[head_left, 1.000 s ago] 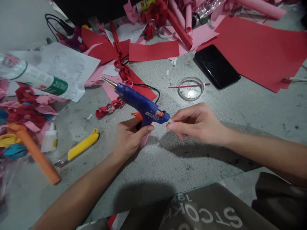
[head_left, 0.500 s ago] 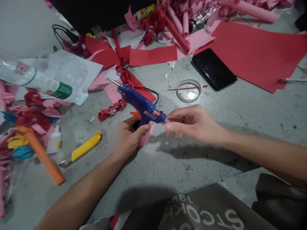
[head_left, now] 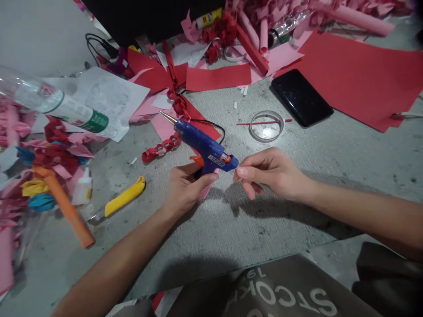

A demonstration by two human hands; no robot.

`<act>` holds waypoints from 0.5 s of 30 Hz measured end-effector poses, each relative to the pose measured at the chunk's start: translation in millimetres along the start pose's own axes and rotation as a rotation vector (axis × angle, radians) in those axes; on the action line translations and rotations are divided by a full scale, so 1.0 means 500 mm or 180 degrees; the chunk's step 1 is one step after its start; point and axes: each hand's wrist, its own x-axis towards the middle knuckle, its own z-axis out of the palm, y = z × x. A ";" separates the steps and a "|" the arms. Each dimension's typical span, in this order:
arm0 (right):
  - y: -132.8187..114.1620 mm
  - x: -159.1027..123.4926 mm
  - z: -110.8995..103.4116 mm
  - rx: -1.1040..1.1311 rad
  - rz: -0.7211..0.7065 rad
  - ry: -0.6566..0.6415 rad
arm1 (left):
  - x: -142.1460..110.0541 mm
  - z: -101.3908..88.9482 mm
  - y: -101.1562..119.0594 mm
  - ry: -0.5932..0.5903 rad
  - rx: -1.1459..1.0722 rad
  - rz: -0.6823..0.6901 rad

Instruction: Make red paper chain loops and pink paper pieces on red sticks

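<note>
My left hand (head_left: 185, 187) grips the handle of a blue glue gun (head_left: 204, 145) with an orange trigger, its metal nozzle pointing up and to the left. A pink paper piece (head_left: 205, 190) shows under that hand. My right hand (head_left: 274, 172) is pinched at the back end of the gun, thumb and forefinger together; what they press is too small to name. The gun's black cord (head_left: 216, 125) trails behind over red paper.
A red paper chain (head_left: 161, 149), a yellow utility knife (head_left: 123, 200), a small glue bottle (head_left: 82, 191), an orange tube (head_left: 66, 207) and a plastic bottle (head_left: 61, 105) lie left. A tape ring (head_left: 266, 125), a black phone (head_left: 301, 97) and red sheets (head_left: 360, 72) lie beyond.
The visible glue stick end at the gun's back has disappeared behind my right fingertips, which now sit against the gun. The view has shifted slightly; my left hand keeps its grip.
</note>
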 end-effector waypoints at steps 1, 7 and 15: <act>0.000 -0.001 0.003 -0.0050 -0.0034 0.0085 | 0.000 0.001 0.002 -0.0011 -0.0002 -0.0013; -0.001 -0.004 0.016 -0.0299 -0.0178 0.0468 | -0.001 0.004 0.004 -0.0071 -0.0085 -0.0012; -0.019 0.005 -0.010 -0.0434 -0.0037 0.0266 | 0.001 -0.005 -0.019 0.0001 -0.0268 -0.0101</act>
